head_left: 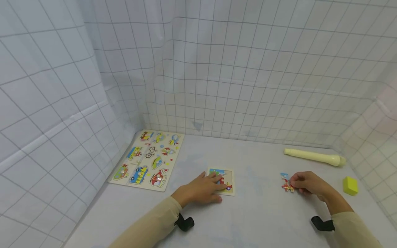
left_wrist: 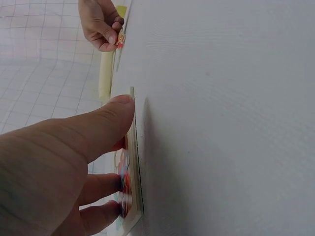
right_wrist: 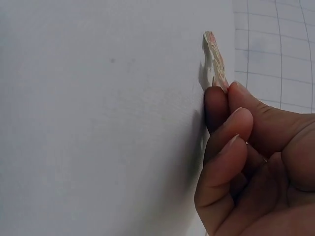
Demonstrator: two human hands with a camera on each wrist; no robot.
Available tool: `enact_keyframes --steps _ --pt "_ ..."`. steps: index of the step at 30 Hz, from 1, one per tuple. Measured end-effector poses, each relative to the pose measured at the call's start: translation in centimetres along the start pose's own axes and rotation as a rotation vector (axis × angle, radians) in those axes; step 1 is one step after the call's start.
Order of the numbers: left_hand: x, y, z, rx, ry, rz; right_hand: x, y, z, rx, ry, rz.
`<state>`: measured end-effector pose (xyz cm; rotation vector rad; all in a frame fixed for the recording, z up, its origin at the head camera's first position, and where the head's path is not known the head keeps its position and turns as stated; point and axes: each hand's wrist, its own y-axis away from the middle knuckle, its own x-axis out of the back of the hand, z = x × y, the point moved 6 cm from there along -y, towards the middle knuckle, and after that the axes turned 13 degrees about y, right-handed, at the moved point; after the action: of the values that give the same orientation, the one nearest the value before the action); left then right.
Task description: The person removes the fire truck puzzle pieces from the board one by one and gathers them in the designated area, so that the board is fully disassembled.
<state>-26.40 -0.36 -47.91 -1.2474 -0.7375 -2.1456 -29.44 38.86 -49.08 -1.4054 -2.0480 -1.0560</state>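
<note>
A small square jigsaw puzzle board (head_left: 231, 172) with a pale wooden frame lies flat near the table's middle. My left hand (head_left: 203, 188) rests on it with the fingers spread over its picture. In the left wrist view the thumb (left_wrist: 115, 118) lies along the board's edge and other fingertips touch its face. To the right, my right hand (head_left: 311, 185) pinches a red puzzle piece (head_left: 287, 188) with a yellow and white arch between thumb and index finger. A blue and white part (head_left: 283, 175) shows just beyond it; whether it is a separate piece I cannot tell.
A larger peg puzzle board (head_left: 145, 162) with vehicle pictures lies at the left. A pale yellow stick-shaped object (head_left: 313, 156) lies at the back right, and a yellow block (head_left: 350, 186) stands right of my right hand. White gridded sheets surround the table.
</note>
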Motion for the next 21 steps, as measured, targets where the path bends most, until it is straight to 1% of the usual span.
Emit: enact_keyframes --steps 6,9,12,17,21 --pt "-0.2 -0.1 -0.2 0.005 -0.002 -0.005 0.1 -0.2 -0.5 -0.025 0.065 0.028" --pt "-0.2 -0.2 -0.3 -0.001 -0.004 -0.003 0.2 -0.2 -0.7 -0.035 0.078 0.039" --pt "-0.2 -0.1 -0.2 -0.007 0.008 -0.001 0.3 0.0 -1.1 -0.024 0.083 0.049" --pt "-0.2 0.0 -0.2 -0.016 0.015 0.001 0.3 0.1 -2.4 0.019 0.004 0.089" --pt "-0.1 0.0 -0.2 -0.021 0.004 0.007 0.1 -0.2 -4.1 0.036 -0.112 0.113"
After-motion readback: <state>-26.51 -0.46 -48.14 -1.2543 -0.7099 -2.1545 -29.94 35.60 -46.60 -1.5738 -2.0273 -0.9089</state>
